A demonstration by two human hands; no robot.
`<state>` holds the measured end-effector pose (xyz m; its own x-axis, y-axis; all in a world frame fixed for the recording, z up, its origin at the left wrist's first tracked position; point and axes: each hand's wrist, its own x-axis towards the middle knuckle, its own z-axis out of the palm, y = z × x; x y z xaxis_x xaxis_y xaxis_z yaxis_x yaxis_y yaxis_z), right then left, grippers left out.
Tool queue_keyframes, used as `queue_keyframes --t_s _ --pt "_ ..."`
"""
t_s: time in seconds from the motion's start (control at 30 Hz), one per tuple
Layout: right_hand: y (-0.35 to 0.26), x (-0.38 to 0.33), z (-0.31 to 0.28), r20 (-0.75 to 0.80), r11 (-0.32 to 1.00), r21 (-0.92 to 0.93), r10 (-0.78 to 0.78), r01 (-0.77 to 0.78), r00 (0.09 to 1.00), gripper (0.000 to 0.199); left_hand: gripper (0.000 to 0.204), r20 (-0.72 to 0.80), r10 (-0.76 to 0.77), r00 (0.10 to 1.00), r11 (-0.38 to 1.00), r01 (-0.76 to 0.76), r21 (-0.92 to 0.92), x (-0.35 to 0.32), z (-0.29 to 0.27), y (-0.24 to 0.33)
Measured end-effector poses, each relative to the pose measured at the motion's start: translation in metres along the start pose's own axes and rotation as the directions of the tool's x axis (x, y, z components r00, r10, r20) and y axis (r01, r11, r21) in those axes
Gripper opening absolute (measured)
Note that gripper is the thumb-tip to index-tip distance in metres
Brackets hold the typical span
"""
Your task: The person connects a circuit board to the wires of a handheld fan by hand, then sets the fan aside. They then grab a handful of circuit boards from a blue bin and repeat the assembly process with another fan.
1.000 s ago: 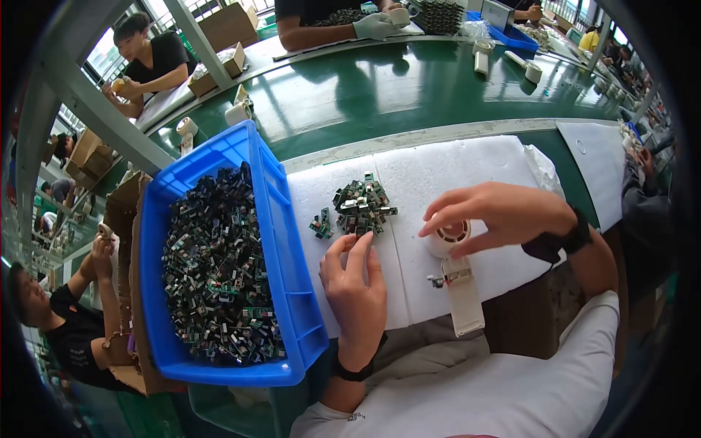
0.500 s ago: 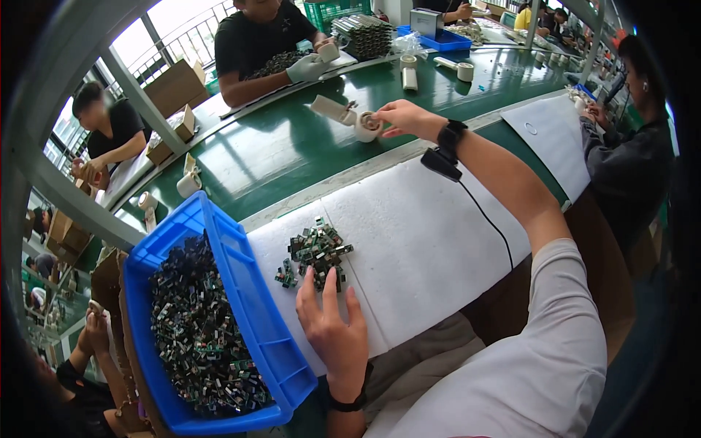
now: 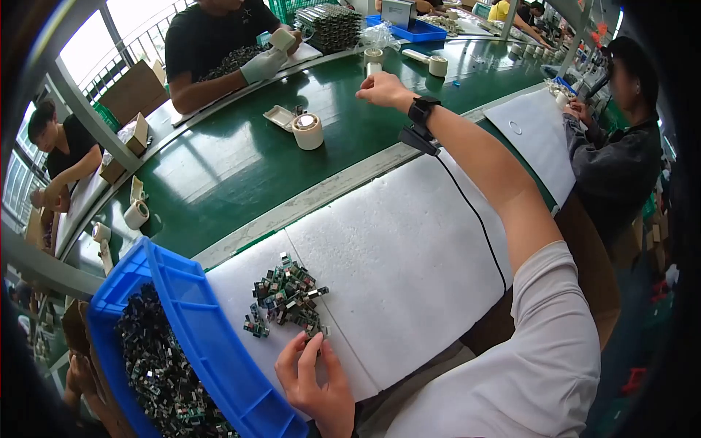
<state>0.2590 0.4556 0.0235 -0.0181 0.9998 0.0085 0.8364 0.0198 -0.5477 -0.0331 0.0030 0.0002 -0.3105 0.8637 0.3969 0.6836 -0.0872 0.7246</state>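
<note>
Right by the left hand [image 3: 315, 379], a heap of small parts [image 3: 286, 296] lies on the white foam sheet [image 3: 409, 255], fingertips open and touching it. Far out, the right hand [image 3: 385, 89] hovers loosely curled, empty, beyond a tape roll [image 3: 307, 131].

left hand [image 3: 315, 379] touching small parts [image 3: 286, 298], right hand [image 3: 381, 89] raised

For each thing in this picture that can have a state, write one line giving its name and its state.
left hand: open, flat on the white foam sheet, fingertips at the pile
right hand: stretched out over the green belt, loosely closed, holding nothing visible
pile of small parts: loose heap on the foam
blue bin: open, full of small parts
tape roll: standing on the belt, untouched
</note>
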Motion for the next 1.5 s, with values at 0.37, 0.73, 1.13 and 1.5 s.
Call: queue_keyframes --t_s 0.37,0.73,1.13,1.5 --pt "0.000 0.124 0.071 -0.242 0.877 -0.457 0.040 -0.150 0.970 0.047 0.023 -0.017 -0.029 0.999 0.998 0.030 0.050 0.056 0.035 -0.027" --pt "-0.011 0.081 0.020 -0.034 0.909 -0.414 -0.060 0.040 0.998 0.035 0.028 0.010 0.102 0.995 0.992 -0.101 -0.074 0.047 0.020 -0.019" --pt "-0.047 -0.154 -0.034 0.424 0.788 0.605 -0.198 -0.113 0.884 0.022 0.030 0.000 0.202 0.979 0.977 -0.201 -0.068 -0.022 -0.024 0.001" --pt "-0.048 -0.363 -0.045 0.477 0.514 0.792 -0.186 -0.329 0.859 0.021 0.031 0.014 0.164 0.986 0.983 -0.162 -0.084 -0.041 -0.033 0.006"
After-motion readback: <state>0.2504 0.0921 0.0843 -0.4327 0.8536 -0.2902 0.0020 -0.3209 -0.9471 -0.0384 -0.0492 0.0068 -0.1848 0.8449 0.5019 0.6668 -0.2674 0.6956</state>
